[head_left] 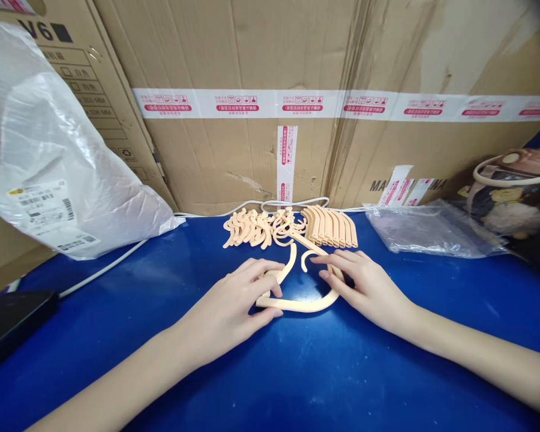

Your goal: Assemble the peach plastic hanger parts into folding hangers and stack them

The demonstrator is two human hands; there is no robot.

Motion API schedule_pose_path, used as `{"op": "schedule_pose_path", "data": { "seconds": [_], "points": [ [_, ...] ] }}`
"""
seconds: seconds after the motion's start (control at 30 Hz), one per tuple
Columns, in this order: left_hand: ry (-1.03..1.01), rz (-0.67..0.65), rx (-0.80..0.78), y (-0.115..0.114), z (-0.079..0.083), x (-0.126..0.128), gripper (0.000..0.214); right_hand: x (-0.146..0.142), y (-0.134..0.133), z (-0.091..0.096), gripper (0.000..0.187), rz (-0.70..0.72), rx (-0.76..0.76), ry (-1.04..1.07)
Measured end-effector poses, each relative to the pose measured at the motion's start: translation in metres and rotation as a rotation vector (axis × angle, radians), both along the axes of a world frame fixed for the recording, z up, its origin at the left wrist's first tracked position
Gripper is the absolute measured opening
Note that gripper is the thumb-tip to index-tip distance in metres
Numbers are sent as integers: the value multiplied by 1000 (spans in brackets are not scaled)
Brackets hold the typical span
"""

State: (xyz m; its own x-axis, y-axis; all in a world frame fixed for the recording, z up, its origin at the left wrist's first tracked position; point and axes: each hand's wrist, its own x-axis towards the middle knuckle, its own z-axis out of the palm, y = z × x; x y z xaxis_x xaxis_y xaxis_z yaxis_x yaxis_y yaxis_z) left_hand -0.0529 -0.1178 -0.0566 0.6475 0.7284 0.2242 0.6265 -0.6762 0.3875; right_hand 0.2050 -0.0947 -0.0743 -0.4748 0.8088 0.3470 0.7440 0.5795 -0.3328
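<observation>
Cream plastic parts that look like pieces of a clothes hanger lie on the blue tabletop [342, 372]. My left hand [238, 294] pinches the left end of a long bent hanger arm [306, 306], with thumb below and fingers above. A short curved piece [290, 264] rises from beside those fingers; where it joins is hidden. My right hand [364, 282] has its fingers closed on the right bend of the same hanger arm. Its index fingertip is at a small hook [304, 261]; I cannot tell whether it grips the hook.
Behind my hands lie several wavy pieces [247, 228], a cluster of hooks [282, 227] and a row of curved arms [330, 227]. A white bag [72, 144] and a dark device [13, 324] stand left. Right are a clear plastic bag [432, 231] and large cardboard boxes [234, 156] behind.
</observation>
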Motion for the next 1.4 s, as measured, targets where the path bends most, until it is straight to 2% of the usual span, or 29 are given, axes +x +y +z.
{"op": "schedule_pose_path", "data": {
  "seconds": [0.27, 0.7, 1.4],
  "points": [
    [21, -31, -58, -2, 2, 1, 15, -1, 0, -1, 26, -36, -5, 22],
    [35, -79, -74, -3, 5, 3, 11, 0, 2, -1, 23, -113, -39, 64],
    [-18, -156, 0, -6, -1, 7, 26, -3, 1, 1, 20, -42, -79, 57]
  ]
}}
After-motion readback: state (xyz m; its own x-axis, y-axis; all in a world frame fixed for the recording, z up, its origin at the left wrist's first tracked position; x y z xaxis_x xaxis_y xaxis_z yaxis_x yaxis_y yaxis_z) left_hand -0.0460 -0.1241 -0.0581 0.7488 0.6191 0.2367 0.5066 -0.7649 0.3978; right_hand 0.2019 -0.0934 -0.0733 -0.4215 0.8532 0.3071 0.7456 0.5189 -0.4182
